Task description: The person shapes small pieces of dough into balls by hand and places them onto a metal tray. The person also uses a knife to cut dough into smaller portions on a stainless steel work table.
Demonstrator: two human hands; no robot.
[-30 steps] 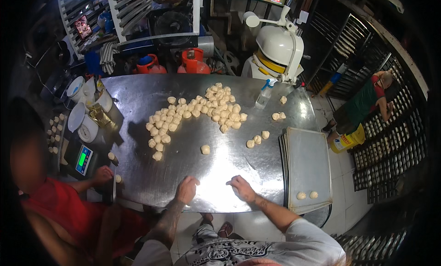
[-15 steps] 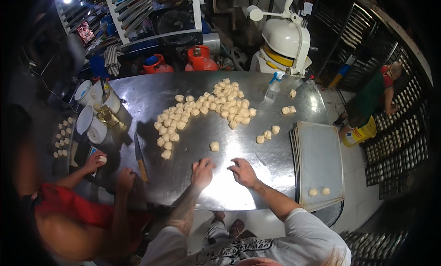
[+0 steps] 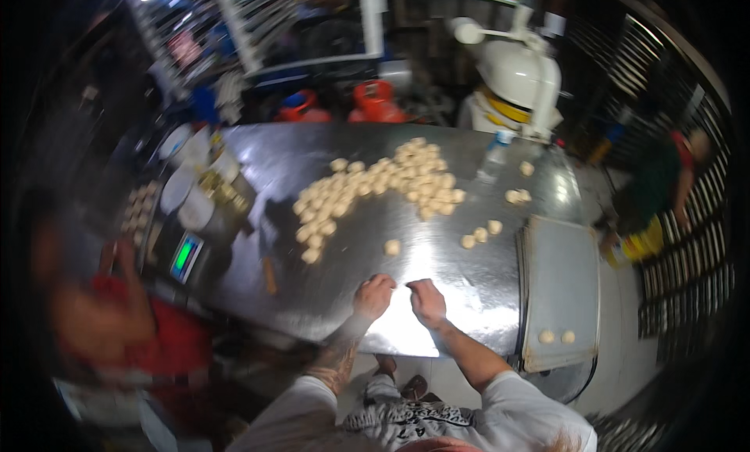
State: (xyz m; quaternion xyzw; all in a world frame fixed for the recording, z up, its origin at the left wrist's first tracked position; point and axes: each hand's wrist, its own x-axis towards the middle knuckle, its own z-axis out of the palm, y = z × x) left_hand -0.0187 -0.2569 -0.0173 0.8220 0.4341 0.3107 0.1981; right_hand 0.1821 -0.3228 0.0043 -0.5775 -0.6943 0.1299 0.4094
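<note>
My left hand and my right hand are side by side above the near part of the steel table, a small gap between them. The fingers of both are curled inward, and whatever they may hold is hidden. Just beyond them sits a single dough ball. Farther off, a big curved cluster of pale dough balls spreads over the tabletop. A few loose dough balls lie to the right of my hands.
At left are a scale with a lit green display, white tubs, a knife handle and a co-worker in red. Stacked trays, the top one bearing two dough balls, stand right. A spray bottle and mixer are farther back.
My hands have drawn closer together and their fingers are more curled. The co-worker at left has pulled back from the scale, uncovering its display. The whole view has shifted and blurred.
</note>
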